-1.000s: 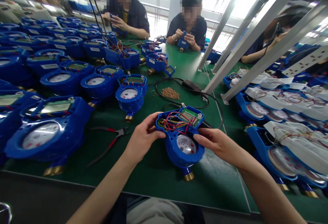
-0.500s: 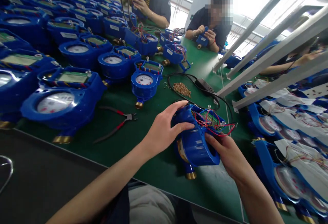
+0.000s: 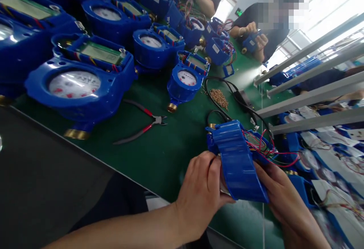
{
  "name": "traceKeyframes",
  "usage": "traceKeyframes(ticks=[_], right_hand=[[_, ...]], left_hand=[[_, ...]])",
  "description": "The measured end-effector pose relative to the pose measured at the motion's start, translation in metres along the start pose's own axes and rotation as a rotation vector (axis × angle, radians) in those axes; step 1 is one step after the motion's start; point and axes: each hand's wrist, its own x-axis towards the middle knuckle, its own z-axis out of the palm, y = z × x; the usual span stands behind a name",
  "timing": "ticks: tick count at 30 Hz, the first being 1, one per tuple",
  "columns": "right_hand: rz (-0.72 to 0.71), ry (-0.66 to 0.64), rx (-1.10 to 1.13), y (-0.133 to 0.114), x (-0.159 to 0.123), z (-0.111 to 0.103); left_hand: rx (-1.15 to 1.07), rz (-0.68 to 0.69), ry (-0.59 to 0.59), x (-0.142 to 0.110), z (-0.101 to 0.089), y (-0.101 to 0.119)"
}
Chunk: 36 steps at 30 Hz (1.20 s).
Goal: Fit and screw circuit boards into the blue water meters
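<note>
A blue water meter (image 3: 241,161) is tilted between my hands above the green table, its smooth casing side toward me. Red, black and yellow wires (image 3: 264,148) spill from the open box on its far right side. My left hand (image 3: 201,192) is closed around the meter's lower left, with the thumb underneath. My right hand (image 3: 281,188) grips the casing's right side, its fingertips partly hidden behind it. A brass threaded end (image 3: 211,126) shows at the meter's upper left. Diagonal cutters (image 3: 155,120) with red and black handles lie open to the left.
Finished-looking blue meters (image 3: 76,84) crowd the left side. A heap of small brass screws (image 3: 218,98) lies beside a black cable and power strip (image 3: 243,99). White metal bars (image 3: 307,101) slant across the right, with more meters (image 3: 301,188) beyond. Co-workers' hands (image 3: 256,36) hold a meter at the back.
My left hand has moved from the meter's top to its lower left side. The meter has turned, its casing side now facing me. The whole view has shifted.
</note>
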Motion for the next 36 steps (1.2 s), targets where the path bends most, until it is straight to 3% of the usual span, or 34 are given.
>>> traceKeyframes(ticks=[8,18,25,29,32,36], right_hand=[[-0.001,0.039,0.006,0.004,-0.003,0.003],[0.022,0.021,0.066,0.007,-0.002,0.004],[0.027,0.037,0.025,0.009,-0.005,0.008],[-0.074,0.044,-0.059,0.01,-0.008,0.004],[-0.155,-0.009,0.026,0.027,-0.015,-0.003],[-0.254,-0.077,0.249,0.074,-0.033,0.007]], left_hand=[[-0.018,-0.103,0.047,-0.003,0.007,0.0],[-0.111,-0.069,0.101,0.001,0.0,-0.004],[-0.152,-0.111,0.051,0.004,-0.007,-0.005],[-0.111,-0.14,0.024,0.001,-0.008,-0.007],[-0.076,-0.161,0.018,-0.001,-0.006,-0.007],[-0.045,-0.17,-0.006,-0.002,-0.006,-0.007]])
